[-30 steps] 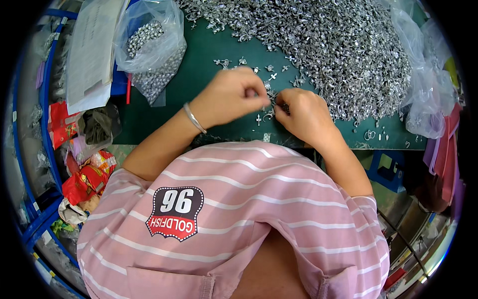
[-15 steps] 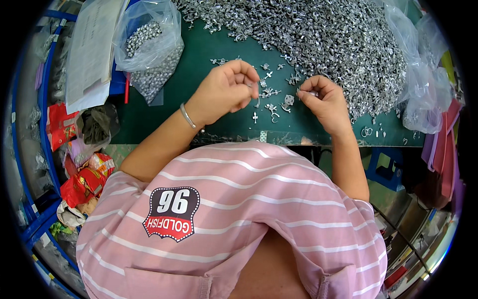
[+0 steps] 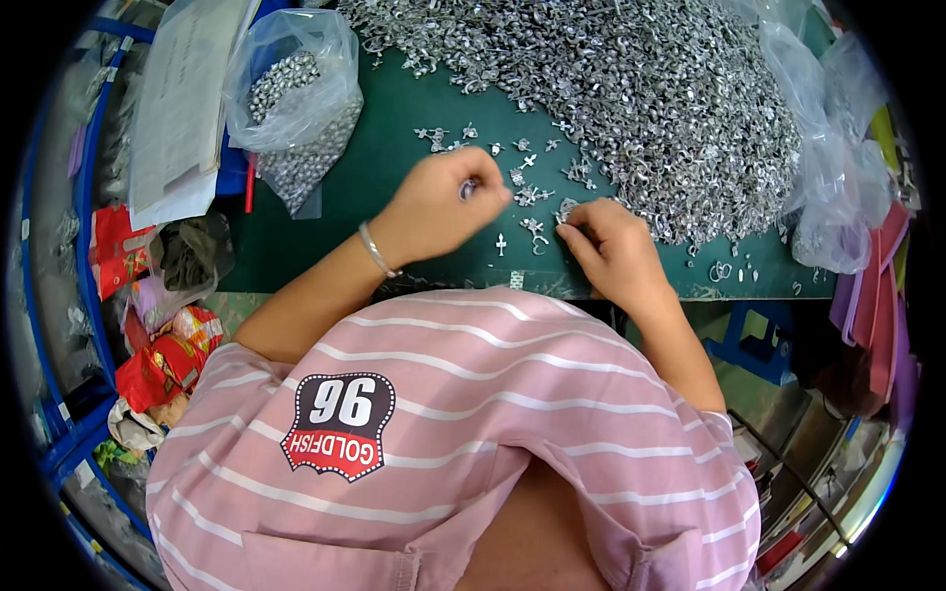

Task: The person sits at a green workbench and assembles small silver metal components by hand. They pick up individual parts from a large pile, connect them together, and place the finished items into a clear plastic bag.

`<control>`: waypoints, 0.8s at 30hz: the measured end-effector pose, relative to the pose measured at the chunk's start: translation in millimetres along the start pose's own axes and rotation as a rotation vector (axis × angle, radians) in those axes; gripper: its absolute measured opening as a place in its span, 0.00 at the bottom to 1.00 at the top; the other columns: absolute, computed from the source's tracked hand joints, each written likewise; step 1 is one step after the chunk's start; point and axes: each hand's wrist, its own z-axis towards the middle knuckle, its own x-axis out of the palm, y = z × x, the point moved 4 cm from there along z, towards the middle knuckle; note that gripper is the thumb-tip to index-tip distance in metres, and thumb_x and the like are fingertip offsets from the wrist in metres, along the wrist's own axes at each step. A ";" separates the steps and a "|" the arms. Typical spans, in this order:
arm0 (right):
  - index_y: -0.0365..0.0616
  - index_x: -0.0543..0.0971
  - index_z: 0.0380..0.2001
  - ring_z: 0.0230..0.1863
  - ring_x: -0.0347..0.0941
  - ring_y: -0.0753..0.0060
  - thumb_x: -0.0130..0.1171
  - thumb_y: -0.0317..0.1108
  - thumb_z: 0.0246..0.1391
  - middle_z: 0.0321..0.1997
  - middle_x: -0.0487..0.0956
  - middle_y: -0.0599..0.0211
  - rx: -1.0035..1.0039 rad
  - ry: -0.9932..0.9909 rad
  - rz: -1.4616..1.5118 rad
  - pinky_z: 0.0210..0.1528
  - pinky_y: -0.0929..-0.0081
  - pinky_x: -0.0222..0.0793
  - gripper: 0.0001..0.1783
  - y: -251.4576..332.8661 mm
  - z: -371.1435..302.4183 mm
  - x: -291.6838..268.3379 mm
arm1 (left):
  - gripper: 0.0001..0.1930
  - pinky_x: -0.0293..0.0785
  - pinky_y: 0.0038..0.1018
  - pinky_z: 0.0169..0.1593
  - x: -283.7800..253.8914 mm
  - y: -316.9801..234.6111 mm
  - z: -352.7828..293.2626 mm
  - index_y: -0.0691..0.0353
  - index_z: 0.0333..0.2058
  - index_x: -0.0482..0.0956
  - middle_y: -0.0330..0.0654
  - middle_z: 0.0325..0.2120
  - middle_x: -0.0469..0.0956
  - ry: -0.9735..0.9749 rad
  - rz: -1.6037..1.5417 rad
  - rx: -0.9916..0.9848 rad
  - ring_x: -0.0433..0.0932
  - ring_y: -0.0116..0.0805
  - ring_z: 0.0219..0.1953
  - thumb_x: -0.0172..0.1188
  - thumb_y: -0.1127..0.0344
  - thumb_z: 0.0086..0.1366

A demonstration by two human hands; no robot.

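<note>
My left hand (image 3: 441,209), with a silver bangle (image 3: 376,251) at its wrist, is curled over the green table. A small shiny silver piece (image 3: 468,188) shows inside its bent fingers; its exact kind is unclear. To the right, my right hand (image 3: 613,251) is closed, thumb and fingertips together low over the table, and whatever they pinch is hidden. A silver metal charm (image 3: 566,209) lies right at those fingertips. Between the hands lie a small cross charm (image 3: 501,244), a curved silver piece (image 3: 535,234) and a cluster of charms (image 3: 532,196).
A large heap of small silver metal pieces (image 3: 631,98) covers the far right of the green table (image 3: 414,103). At far left stand a clear bag of silver beads (image 3: 305,148) and a stack of papers (image 3: 182,108). Plastic bags (image 3: 838,187) hang at right; a blue stool (image 3: 754,340) is below.
My right hand has moved left and nearer to me, down to the charm on the table. My left hand has shifted slightly left and nearer, its fingers still curled.
</note>
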 end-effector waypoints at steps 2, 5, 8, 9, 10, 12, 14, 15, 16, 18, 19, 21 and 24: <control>0.40 0.74 0.26 0.19 0.63 0.83 0.58 0.26 0.52 0.20 0.71 0.74 0.266 0.121 0.466 0.21 0.83 0.58 0.03 -14.6 -2.4 0.5 | 0.02 0.62 0.18 0.20 -21.7 4.5 -2.2 0.63 0.25 0.67 0.42 0.24 0.69 0.035 -0.711 -0.228 0.68 0.26 0.21 0.51 0.74 0.56; 0.39 0.73 0.31 0.19 0.62 0.85 0.56 0.25 0.54 0.25 0.74 0.70 0.535 0.150 1.155 0.18 0.88 0.54 0.02 -22.5 7.9 -3.6 | 0.03 0.57 0.14 0.18 -47.2 1.0 -7.0 0.62 0.29 0.65 0.42 0.25 0.68 -0.177 -0.825 -0.172 0.65 0.24 0.20 0.45 0.75 0.54; 0.37 0.73 0.32 0.19 0.64 0.85 0.54 0.25 0.56 0.28 0.76 0.65 0.497 0.233 1.219 0.17 0.88 0.57 0.03 -14.6 20.2 5.1 | 0.02 0.60 0.15 0.20 -63.2 9.1 -12.7 0.63 0.29 0.69 0.38 0.23 0.69 -0.227 -0.678 -0.178 0.66 0.23 0.21 0.51 0.75 0.56; 0.36 0.73 0.34 0.20 0.65 0.84 0.52 0.26 0.57 0.30 0.77 0.62 0.497 0.254 1.215 0.16 0.88 0.58 0.04 -10.3 24.0 7.3 | 0.02 0.61 0.16 0.21 -65.1 11.8 -13.8 0.64 0.29 0.71 0.36 0.22 0.69 -0.231 -0.615 -0.189 0.66 0.23 0.21 0.54 0.75 0.56; 0.36 0.73 0.34 0.20 0.65 0.84 0.53 0.26 0.57 0.30 0.76 0.62 0.529 0.253 1.314 0.16 0.88 0.58 0.04 -9.5 26.0 9.2 | 0.02 0.62 0.17 0.22 -63.2 8.2 -13.8 0.64 0.29 0.73 0.35 0.22 0.70 -0.249 -0.309 -0.079 0.67 0.22 0.22 0.56 0.74 0.56; 0.37 0.73 0.34 0.21 0.65 0.83 0.54 0.28 0.57 0.30 0.76 0.62 0.592 0.252 1.512 0.16 0.88 0.58 0.05 -8.7 29.8 13.7 | 0.03 0.64 0.18 0.24 -45.0 -5.4 -11.6 0.65 0.29 0.77 0.33 0.21 0.70 -0.277 0.309 0.136 0.68 0.21 0.22 0.61 0.74 0.55; 0.37 0.74 0.33 0.21 0.66 0.83 0.55 0.27 0.55 0.27 0.74 0.65 0.551 0.260 1.572 0.15 0.89 0.55 0.04 -5.6 35.7 17.9 | 0.04 0.70 0.27 0.30 -31.0 -4.5 -6.0 0.61 0.29 0.80 0.43 0.22 0.72 -0.190 0.672 0.290 0.74 0.35 0.25 0.64 0.72 0.52; 0.38 0.73 0.32 0.21 0.66 0.82 0.56 0.27 0.55 0.26 0.74 0.66 0.529 0.286 1.528 0.15 0.89 0.55 0.04 -4.7 40.0 20.2 | 0.04 0.71 0.30 0.31 -24.9 0.4 -4.1 0.62 0.28 0.80 0.44 0.24 0.73 -0.181 0.738 0.281 0.74 0.39 0.26 0.64 0.71 0.52; 0.38 0.73 0.32 0.20 0.66 0.82 0.56 0.27 0.54 0.25 0.73 0.66 0.507 0.311 1.483 0.15 0.89 0.54 0.04 -2.3 44.4 21.8 | 0.05 0.72 0.32 0.32 -21.1 2.5 -3.2 0.62 0.28 0.80 0.45 0.25 0.73 -0.171 0.803 0.272 0.75 0.43 0.27 0.64 0.70 0.51; 0.38 0.75 0.34 0.18 0.65 0.82 0.58 0.27 0.52 0.21 0.73 0.71 0.392 0.323 1.060 0.17 0.87 0.56 0.06 5.9 59.1 23.1 | 0.06 0.72 0.33 0.33 -20.4 0.7 -1.3 0.62 0.28 0.79 0.45 0.26 0.74 -0.149 0.868 0.265 0.75 0.45 0.28 0.63 0.69 0.51; 0.38 0.76 0.35 0.18 0.65 0.82 0.59 0.27 0.52 0.20 0.73 0.72 0.258 0.306 0.734 0.18 0.86 0.58 0.07 11.5 71.3 25.1 | 0.06 0.72 0.33 0.33 -19.4 0.4 -2.2 0.62 0.28 0.78 0.45 0.26 0.74 -0.136 0.899 0.256 0.75 0.45 0.29 0.63 0.69 0.51; 0.44 0.78 0.38 0.20 0.72 0.73 0.58 0.30 0.50 0.20 0.75 0.66 0.077 0.273 0.223 0.23 0.74 0.67 0.10 28.1 88.2 27.8 | 0.05 0.72 0.33 0.33 -20.2 1.3 -4.6 0.63 0.28 0.77 0.45 0.27 0.74 -0.109 0.912 0.241 0.75 0.43 0.28 0.62 0.69 0.53; 0.46 0.78 0.37 0.25 0.77 0.58 0.56 0.32 0.50 0.25 0.77 0.56 -0.360 0.104 -0.114 0.28 0.63 0.71 0.10 42.0 100.5 47.9 | 0.04 0.71 0.30 0.30 -31.2 8.0 -10.4 0.63 0.28 0.75 0.44 0.28 0.73 -0.192 0.611 0.185 0.74 0.37 0.26 0.59 0.69 0.56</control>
